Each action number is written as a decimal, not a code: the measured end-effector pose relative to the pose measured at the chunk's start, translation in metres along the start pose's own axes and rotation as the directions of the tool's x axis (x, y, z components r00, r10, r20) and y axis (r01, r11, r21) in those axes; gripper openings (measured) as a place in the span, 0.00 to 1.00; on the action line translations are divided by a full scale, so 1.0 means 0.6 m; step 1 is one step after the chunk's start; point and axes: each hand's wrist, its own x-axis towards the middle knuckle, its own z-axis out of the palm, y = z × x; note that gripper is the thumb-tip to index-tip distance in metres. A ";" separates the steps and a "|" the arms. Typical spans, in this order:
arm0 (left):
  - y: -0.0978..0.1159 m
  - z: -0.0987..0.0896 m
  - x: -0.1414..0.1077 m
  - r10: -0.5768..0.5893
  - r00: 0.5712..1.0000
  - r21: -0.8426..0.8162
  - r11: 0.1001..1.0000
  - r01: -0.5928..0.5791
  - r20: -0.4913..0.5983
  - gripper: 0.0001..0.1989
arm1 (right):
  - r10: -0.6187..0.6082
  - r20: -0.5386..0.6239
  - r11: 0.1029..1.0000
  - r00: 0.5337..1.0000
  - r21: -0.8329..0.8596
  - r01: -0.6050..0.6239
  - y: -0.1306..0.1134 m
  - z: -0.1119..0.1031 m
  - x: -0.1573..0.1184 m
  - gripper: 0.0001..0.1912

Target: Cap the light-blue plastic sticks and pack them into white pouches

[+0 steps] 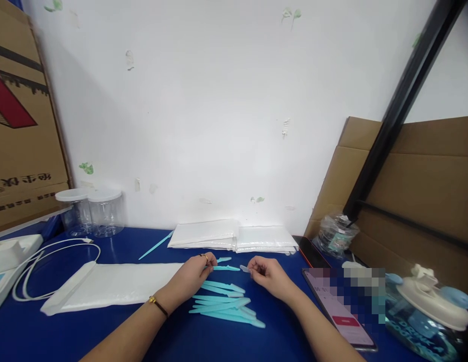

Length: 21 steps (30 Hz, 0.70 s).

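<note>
My left hand [192, 274] is closed around the handle of a teal eyebrow razor [228, 268], its blade end pointing right. Facing it, my right hand [270, 276] pinches a small clear blade cap [244, 269], a short gap away from the razor's tip. Several more teal razors [229, 306] lie in a loose pile on the blue table just below my hands. Another razor end [223, 259] shows behind the held one. Under my left wrist lies a white plastic mailing bag [120, 286].
White bags [203, 235] are stacked against the wall, with a single razor [155, 245] to their left. Two clear jars [106, 213] and a white cable [28, 271] are on the left. A phone [337, 306] and a drink bottle [430, 317] stand on the right.
</note>
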 end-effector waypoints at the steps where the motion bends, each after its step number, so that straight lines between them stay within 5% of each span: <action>1: 0.000 0.000 0.000 0.003 1.000 -0.001 1.000 -0.003 -0.004 0.08 | 0.000 -0.001 1.000 1.000 0.007 0.000 -0.002 0.001 0.000 0.06; 15: 0.010 0.022 0.004 0.061 0.997 0.084 0.995 -0.056 -0.055 0.09 | -0.046 0.033 0.996 0.998 -0.076 0.048 -0.015 0.021 0.001 0.07; 18: 0.002 0.028 0.005 0.042 0.994 0.178 0.984 -0.024 -0.098 0.24 | -0.102 0.040 0.976 0.994 -0.188 0.108 -0.012 0.017 0.002 0.07; 21: 0.003 0.026 -0.001 0.001 0.997 0.197 0.980 -0.015 0.071 0.42 | -0.153 0.051 0.955 0.987 -0.248 0.161 -0.013 0.007 -0.001 0.07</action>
